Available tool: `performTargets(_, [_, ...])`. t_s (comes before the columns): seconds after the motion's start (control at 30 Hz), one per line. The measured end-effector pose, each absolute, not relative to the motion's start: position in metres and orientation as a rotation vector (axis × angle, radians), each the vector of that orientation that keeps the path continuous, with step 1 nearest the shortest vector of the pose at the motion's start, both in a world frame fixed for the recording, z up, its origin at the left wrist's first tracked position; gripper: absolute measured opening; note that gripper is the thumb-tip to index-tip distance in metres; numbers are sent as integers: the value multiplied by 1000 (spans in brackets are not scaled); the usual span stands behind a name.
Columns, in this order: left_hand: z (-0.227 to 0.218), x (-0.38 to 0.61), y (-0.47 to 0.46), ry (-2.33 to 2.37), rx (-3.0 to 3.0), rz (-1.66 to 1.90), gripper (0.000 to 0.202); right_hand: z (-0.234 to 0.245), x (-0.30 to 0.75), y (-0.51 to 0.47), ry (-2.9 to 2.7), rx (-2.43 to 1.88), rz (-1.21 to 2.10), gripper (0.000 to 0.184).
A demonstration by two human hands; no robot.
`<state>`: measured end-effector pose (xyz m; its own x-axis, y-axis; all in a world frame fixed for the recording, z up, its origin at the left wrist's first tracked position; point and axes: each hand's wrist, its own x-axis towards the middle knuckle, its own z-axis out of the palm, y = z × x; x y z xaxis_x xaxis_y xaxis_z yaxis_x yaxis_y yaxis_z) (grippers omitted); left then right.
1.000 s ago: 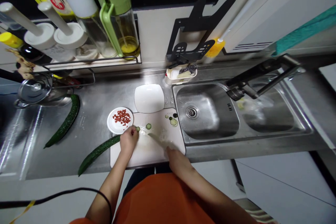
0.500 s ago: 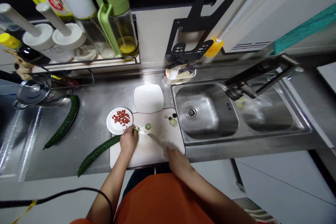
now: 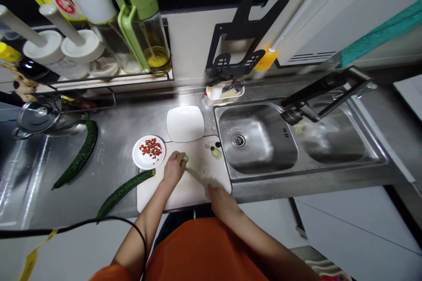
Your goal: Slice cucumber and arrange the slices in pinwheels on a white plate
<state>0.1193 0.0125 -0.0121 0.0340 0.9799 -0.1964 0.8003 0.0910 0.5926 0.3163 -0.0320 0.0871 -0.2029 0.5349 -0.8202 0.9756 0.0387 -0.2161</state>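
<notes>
My left hand (image 3: pixel 174 169) is over the white cutting board (image 3: pixel 178 195), fingers pinched at a small cucumber slice (image 3: pixel 185 158). My right hand (image 3: pixel 222 200) is closed around the handle of a knife (image 3: pixel 197 176), whose blade lies low over the board and points up and left. A long cucumber (image 3: pixel 127 190), its cut end on the board, lies to the left of my left hand, apart from it. Several cucumber scraps (image 3: pixel 216 153) sit at the board's upper right corner. A round white plate (image 3: pixel 136 159) of chopped red bits stands at the board's upper left.
Behind the board is a white square dish (image 3: pixel 185 124). Another cucumber (image 3: pixel 78 158) rests on the steel counter at left, near a lidded pot (image 3: pixel 39 116). To the right is a double sink (image 3: pixel 263 140) with a black faucet (image 3: pixel 316 96). A dark cable (image 3: pixel 99 220) crosses the lower left.
My left hand has left the long cucumber and moved right to the small slice. My right hand keeps the knife in about the same place. The view has shifted slightly.
</notes>
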Motion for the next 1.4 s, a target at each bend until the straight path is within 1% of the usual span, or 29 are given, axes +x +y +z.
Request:
performTargets(0.2, [-9,119,16,1767,1777,431,30,83,318,-34,1799,1524,-1080,48])
performTargets(0.43, [-1,122,19,1728,1746,481,17,80,318,-34,1797,1523,-1078,49])
performTargets(0.6, [4,119,14,1704,1612,554,22,81,319,-33,1784,1524,-1082,49])
performTargets(0.9, [-14,115,-4,1786,1115,652,18,78,322,-34,1821,1527,-1104,48])
performTargets(1.07, [-13,116,-12,1869,1118,662,19,74,325,-36,1834,1527,-1081,48])
performTargets(1.2, [-12,115,-15,1921,1082,637,19,73,328,-38,1845,1505,-1100,49])
performTargets(1.4, [-9,113,-17,1938,948,505,16,79,326,-38,1848,1507,-1095,48])
